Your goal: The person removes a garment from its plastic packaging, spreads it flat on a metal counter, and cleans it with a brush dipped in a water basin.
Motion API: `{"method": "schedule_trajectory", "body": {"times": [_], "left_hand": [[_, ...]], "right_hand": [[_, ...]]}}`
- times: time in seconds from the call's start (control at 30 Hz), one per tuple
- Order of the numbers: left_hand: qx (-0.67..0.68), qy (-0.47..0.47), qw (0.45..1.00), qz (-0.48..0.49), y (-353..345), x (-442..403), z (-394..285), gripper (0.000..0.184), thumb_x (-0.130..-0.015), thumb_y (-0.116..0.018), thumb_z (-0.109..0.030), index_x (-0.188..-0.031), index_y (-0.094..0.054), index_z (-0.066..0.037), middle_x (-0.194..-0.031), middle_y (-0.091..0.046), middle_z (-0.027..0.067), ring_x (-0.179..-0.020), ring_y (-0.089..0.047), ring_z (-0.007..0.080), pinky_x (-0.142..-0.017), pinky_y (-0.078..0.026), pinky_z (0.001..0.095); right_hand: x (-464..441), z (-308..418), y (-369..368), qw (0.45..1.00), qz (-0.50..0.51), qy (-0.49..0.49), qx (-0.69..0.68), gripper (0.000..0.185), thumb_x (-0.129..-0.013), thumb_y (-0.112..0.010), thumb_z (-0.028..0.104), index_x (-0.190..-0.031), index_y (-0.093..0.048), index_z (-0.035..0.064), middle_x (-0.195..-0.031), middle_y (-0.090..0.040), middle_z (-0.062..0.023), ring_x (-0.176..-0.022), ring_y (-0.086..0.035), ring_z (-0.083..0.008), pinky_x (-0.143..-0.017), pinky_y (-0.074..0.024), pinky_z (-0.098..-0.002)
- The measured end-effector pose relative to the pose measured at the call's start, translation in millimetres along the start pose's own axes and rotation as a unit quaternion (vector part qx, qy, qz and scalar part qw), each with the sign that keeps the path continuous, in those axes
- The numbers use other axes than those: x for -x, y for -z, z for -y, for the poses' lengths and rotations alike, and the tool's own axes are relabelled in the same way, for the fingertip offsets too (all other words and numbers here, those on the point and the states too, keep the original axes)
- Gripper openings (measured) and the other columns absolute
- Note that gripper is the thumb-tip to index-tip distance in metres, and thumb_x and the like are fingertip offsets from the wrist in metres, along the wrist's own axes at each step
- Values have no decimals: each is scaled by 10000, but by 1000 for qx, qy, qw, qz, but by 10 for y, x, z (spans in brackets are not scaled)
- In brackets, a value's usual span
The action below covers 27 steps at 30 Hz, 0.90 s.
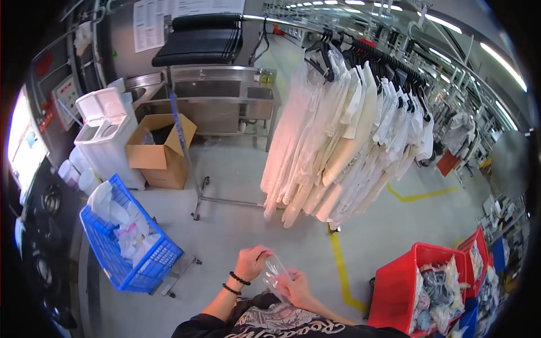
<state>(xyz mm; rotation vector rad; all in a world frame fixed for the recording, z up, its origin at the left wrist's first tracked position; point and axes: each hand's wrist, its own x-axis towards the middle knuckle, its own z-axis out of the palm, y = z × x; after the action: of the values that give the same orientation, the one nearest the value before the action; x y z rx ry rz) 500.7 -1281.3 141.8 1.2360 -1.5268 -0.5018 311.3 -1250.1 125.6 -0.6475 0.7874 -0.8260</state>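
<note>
Close to my shirt front, my left hand (253, 260), with two dark beaded bracelets on its wrist, pinches the upper edge of a clear plastic piece (276, 271). The fingers of my right hand (294, 283) are closed on the lower right side of the same plastic. Both hands are a short way apart, with the thin, see-through plastic between them. Its exact shape is hard to make out.
White garments (338, 129) hang on a wheeled rack ahead. A blue basket (163, 253) with white cloth stands left, near a cardboard box (169, 160) and a white washer (107, 129). Red bins (394, 287) stand right. A steel sink (208, 87) is behind.
</note>
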Motion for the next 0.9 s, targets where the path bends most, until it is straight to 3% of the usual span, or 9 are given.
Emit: {"method": "schedule_trajectory", "body": {"times": [0.17, 0.33, 0.4, 0.47, 0.67, 0.8, 0.9], "left_hand": [[15, -23, 999, 30, 179, -699, 286, 107, -808, -663, -7, -876, -713, -72, -710, -680, 45, -531, -538, 224, -532, -443, 318], [-20, 25, 999, 11, 288, -1237, 882, 123, -810, -648, -14, -884, -720, -81, -729, -693, 47, -547, -562, 233, -538, -448, 317], [-27, 20, 999, -17, 326, -1461, 1101, 116, -798, -646, -17, -863, -722, -76, -688, -673, 46, -518, -521, 210, -521, -427, 302], [-49, 11, 997, -54, 451, -1786, 1305, 110, -787, -643, -21, -843, -724, -71, -646, -654, 45, -489, -480, 188, -503, -407, 287], [-95, 72, 991, -54, 540, -2417, 1787, 92, -795, -644, -58, -823, -723, -95, -627, -631, 44, -487, -477, 196, -500, -402, 289], [-125, 136, 982, -33, 542, -2496, 1883, 82, -830, -646, -106, -859, -719, -129, -652, -627, 55, -497, -506, 236, -508, -427, 322], [-101, 158, 982, 22, 477, -2626, 1912, 75, -842, -649, -127, -872, -717, -123, -672, -629, 49, -515, -505, 233, -530, -433, 321]], "right_hand": [[-642, 457, -266, 997, -64, -15, -46, 68, -914, -639, -31, -865, -630, 15, -639, -486, 21, -471, -322, -46, -430, -240, -209], [-1587, 426, -243, 999, 17, -22, -27, 34, -918, -653, -10, -938, -679, -7, -661, -513, 11, -485, -340, -51, -436, -247, -205], [-1983, 475, -278, 998, 44, -32, 44, 57, -913, -670, 16, -954, -709, 9, -656, -530, 25, -500, -362, -47, -437, -254, -195], [-2479, 583, -396, 989, 88, -38, 113, 82, -908, -687, 41, -970, -738, 25, -651, -547, 39, -514, -385, -43, -438, -261, -185], [-3469, 929, -503, 960, 226, -101, 133, 132, -938, -658, 74, -1006, -755, 18, -619, -523, 55, -515, -384, -45, -437, -264, -189], [-3700, 1362, -615, 883, 410, -149, 174, 240, -970, -613, 111, -1171, -697, 9, -582, -479, 65, -479, -357, -47, -415, -249, -193], [-3915, 1425, -630, 842, 461, -223, 171, 295, -975, -599, 109, -1252, -647, 20, -610, -498, 47, -490, -362, -49, -457, -285, -191]]}}
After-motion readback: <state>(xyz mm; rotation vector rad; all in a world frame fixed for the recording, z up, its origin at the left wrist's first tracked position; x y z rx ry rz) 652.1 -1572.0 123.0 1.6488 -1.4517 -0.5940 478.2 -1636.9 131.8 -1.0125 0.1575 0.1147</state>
